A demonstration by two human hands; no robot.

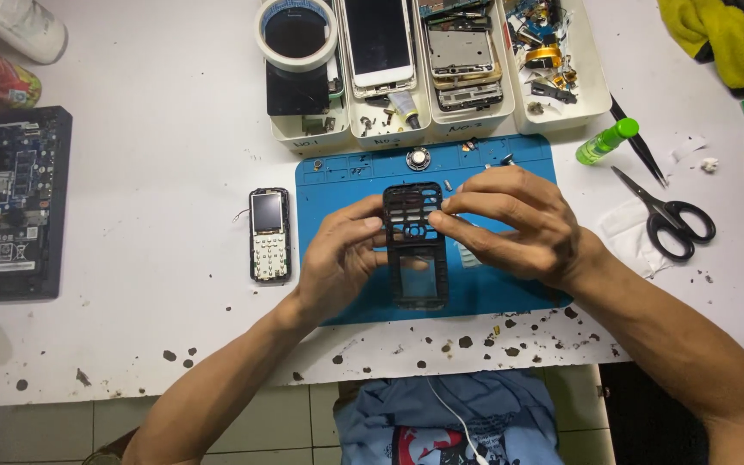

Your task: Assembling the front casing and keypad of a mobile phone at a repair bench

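Black plastic: phone frame (415,250), the front housing with empty keypad holes up top and an open screen window below, held just over the blue mat (337,176)
Left hand (337,258): clamped on the frame's left edge, thumb on the front near the keypad grid, fingers tucked behind
Right hand (518,224): pinching the frame's upper right side, fingertips (441,220) pressed right at the keypad part; might be a tiny piece between them, too small to tell
Frame position: roughly upright in view, middle of the mat, between both hands
Mat: blue, on a white table (157,155) with dark chips along the near edge; a small round part (418,158) and a few screws sit in its top strip
Phone board (269,235): just left of the mat, small screen and bare keypad contacts facing up, apart from the hands
Trays (432,120): white bins behind the mat holding a tape roll (296,34), a white phone (378,43) and loose parts
Right side: green bottle (606,141), tweezers (639,142), black scissors (669,215), well apart from the frame
Far left: laptop board (10,202), lying flat
Corner: yellow cloth (716,39)
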